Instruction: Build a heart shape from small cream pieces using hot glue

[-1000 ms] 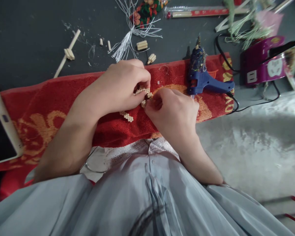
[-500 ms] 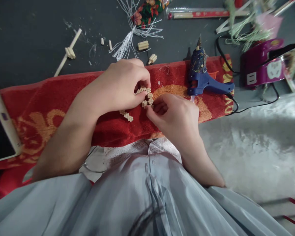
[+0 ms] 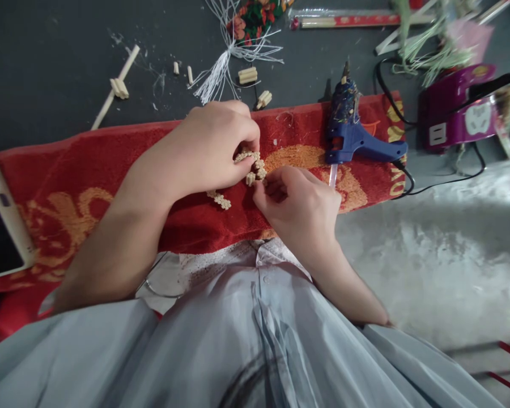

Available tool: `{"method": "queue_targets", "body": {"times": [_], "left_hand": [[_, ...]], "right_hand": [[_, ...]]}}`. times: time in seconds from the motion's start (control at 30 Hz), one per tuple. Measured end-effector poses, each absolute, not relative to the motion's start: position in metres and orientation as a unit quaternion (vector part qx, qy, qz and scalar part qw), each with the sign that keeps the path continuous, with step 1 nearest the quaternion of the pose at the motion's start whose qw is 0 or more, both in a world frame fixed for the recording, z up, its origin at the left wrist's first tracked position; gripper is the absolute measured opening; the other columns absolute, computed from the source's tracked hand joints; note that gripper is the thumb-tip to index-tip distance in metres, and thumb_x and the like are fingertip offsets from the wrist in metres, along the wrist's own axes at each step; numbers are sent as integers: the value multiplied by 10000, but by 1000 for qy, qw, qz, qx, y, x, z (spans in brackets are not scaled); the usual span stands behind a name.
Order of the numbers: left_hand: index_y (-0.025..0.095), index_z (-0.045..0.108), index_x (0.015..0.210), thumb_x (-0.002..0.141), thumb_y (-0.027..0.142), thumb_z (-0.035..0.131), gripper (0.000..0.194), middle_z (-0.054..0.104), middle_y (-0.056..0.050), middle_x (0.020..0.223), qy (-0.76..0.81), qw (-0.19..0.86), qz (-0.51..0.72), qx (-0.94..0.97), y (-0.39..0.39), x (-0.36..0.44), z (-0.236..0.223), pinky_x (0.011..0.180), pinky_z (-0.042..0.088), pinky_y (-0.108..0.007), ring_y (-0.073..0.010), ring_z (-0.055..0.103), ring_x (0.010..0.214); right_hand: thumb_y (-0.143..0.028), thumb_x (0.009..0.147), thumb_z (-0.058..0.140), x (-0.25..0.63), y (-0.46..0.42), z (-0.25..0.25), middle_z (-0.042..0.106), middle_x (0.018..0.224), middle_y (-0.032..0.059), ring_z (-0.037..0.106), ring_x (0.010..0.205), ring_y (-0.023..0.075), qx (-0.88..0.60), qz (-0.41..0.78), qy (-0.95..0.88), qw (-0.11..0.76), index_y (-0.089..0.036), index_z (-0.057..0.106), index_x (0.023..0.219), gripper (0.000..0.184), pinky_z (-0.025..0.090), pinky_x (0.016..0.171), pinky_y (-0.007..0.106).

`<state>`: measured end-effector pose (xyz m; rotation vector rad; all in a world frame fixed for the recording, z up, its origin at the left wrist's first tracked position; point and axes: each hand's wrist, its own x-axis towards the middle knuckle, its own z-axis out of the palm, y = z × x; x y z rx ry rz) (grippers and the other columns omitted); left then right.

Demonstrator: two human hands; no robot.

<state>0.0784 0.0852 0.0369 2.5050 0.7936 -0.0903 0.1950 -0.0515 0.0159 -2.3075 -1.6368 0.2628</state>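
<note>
My left hand [image 3: 215, 144] pinches a curved chain of small pale wooden stick clusters [image 3: 260, 168] between thumb and fingers. At the chain's right end, the thumb and index finger of my right hand [image 3: 300, 195] press together on it. A tail of the pale clusters [image 3: 219, 200] shows below my left hand; whether it joins the held chain is hidden. Beneath both hands lies a red towel [image 3: 204, 226] with orange patterns. To the right of my hands, a blue glue gun [image 3: 344, 136] rests on the towel, a clear glue stick jutting from its back.
Loose wooden clusters [image 3: 248, 75] and a stick bearing a cluster [image 3: 119, 88] lie on the dark table [image 3: 59, 68]. White strings [image 3: 221, 71] spread near the top. A purple power socket [image 3: 459, 110] with black cables stands right. A tablet-like device [image 3: 8, 215] sits at left.
My right hand has shifted slightly, its fingertips still at the chain's right end. My left hand keeps its grip almost unmoved. The view has moved a little.
</note>
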Motion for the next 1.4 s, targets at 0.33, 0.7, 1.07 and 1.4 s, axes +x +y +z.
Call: {"method": "queue_targets", "body": {"times": [0.33, 0.7, 1.07, 1.4], "left_hand": [[262, 721, 865, 846, 309, 519, 208, 693, -37, 1031, 283, 250, -27, 926, 86, 78, 36, 819, 499, -334, -219, 644, 916], [258, 717, 870, 843, 281, 525, 195, 684, -38, 998, 266, 253, -13, 930, 88, 77, 34, 776, 495, -344, -212, 642, 876], [236, 703, 870, 855, 265, 511, 194, 684, -44, 1001, 243, 278, 2, 929, 89, 76, 33, 770, 475, -350, -214, 633, 892], [231, 697, 845, 850, 289, 490, 215, 689, -48, 1005, 238, 287, 3, 928, 87, 77, 35, 788, 480, -356, -216, 632, 908]], "right_hand": [[-343, 855, 627, 200, -51, 21, 717, 748, 25, 640, 678, 167, -798, 142, -564, 162, -193, 643, 792, 164, 377, 598, 275], [-278, 872, 622, 218, -38, 15, 733, 814, 20, 654, 714, 166, -758, 208, -558, 264, -208, 663, 852, 84, 458, 647, 295], [-262, 841, 653, 221, -32, 11, 729, 768, 22, 663, 672, 175, -756, 258, -524, 295, -209, 680, 796, 75, 482, 606, 304], [-270, 859, 635, 219, -36, 8, 724, 793, 13, 657, 700, 165, -755, 241, -531, 301, -213, 677, 814, 84, 476, 637, 300]]}}
